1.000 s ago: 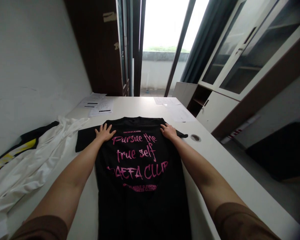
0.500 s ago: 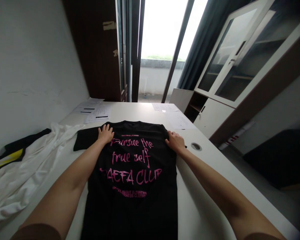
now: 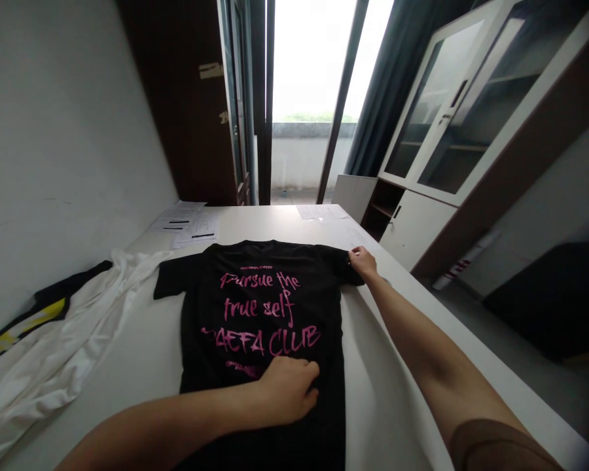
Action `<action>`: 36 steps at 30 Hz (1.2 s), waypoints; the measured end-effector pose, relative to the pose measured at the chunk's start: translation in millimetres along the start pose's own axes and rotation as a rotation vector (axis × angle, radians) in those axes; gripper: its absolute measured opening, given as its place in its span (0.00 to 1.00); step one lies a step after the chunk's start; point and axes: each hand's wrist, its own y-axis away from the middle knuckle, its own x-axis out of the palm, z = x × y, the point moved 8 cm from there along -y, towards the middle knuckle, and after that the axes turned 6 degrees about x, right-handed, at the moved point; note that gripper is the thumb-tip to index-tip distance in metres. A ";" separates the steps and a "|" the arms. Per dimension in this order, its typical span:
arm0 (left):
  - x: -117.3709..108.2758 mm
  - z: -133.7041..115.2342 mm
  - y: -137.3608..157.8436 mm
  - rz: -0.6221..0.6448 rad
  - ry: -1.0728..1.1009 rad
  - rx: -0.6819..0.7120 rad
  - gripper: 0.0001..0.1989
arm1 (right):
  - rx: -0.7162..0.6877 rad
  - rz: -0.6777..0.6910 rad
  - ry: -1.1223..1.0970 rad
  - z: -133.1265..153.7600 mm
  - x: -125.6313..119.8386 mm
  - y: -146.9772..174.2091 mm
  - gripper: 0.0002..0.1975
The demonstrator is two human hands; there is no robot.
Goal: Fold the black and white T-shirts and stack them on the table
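A black T-shirt with pink lettering lies spread flat, its collar toward the far end of the white table. My right hand pinches the end of its right sleeve at the upper right. Over the lower lettering hovers or rests my left hand, fingers loosely bent and the thumb apart, with nothing seen in it; whether it touches the cloth I cannot tell. That hand and forearm hide part of the lowest print. The left sleeve lies stretched out to the side.
A crumpled white garment and a black-and-yellow garment lie along the left wall. Papers lie at the table's far left, with another sheet at the far right. A glass-door cabinet stands beyond the table's right edge.
My left hand has left the left shoulder and come down and right over the lower print. My right hand has moved from the right shoulder to the sleeve end, which now lies pulled outward.
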 end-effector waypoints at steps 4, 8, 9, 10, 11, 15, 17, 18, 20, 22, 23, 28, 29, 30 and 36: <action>-3.6 -7.0 -12.2 -0.005 0.340 -0.091 0.07 | 0.103 0.057 0.003 -26.0 7.1 14.4 0.32; 12.0 -34.9 -35.0 -0.016 0.619 -0.071 0.12 | 0.124 0.095 0.015 -37.5 8.3 37.3 0.43; 19.1 -44.4 -41.7 -0.022 0.654 -0.059 0.11 | 0.117 0.103 0.023 -37.3 7.9 42.4 0.44; 27.0 -54.1 -48.4 -0.030 0.679 -0.046 0.11 | 0.107 0.110 0.034 -36.3 7.3 47.1 0.45; 35.8 -63.9 -54.7 -0.028 0.702 -0.037 0.09 | 0.094 0.116 0.045 -34.8 6.8 51.1 0.46; 66.0 -102.0 -67.2 0.081 0.922 0.059 0.09 | 0.035 0.114 0.139 -32.0 5.5 60.2 0.43; 63.3 -114.1 -59.6 0.127 1.001 0.180 0.16 | 0.011 0.090 0.227 -35.1 5.3 60.2 0.35; 56.7 -114.5 -52.0 0.122 0.976 0.229 0.17 | 0.002 0.080 0.265 -37.4 5.8 59.1 0.29; 36.8 -103.7 -30.5 0.051 0.796 0.266 0.15 | -0.019 0.068 0.300 -41.1 7.8 54.9 0.20; 12.5 -83.9 -1.5 -0.063 0.555 0.242 0.11 | -0.039 0.062 0.272 -43.1 9.9 47.8 0.17; 0.9 -72.8 15.4 -0.121 0.453 0.219 0.10 | -0.046 0.057 0.246 -43.8 10.2 43.0 0.17; -28.1 -8.5 113.3 -0.308 0.098 0.011 0.13 | -0.020 -0.037 0.112 -53.6 1.1 7.3 0.17; -30.9 7.1 134.5 -0.353 0.021 -0.062 0.14 | 0.003 -0.059 0.095 -57.9 -1.0 0.0 0.17; -33.5 23.0 155.9 -0.403 -0.058 -0.146 0.15 | 0.031 -0.069 0.081 -62.4 -1.7 -6.1 0.17; -26.1 87.1 252.3 -0.514 -0.313 -0.554 0.23 | 0.118 -0.179 0.024 -57.1 -4.3 4.3 0.20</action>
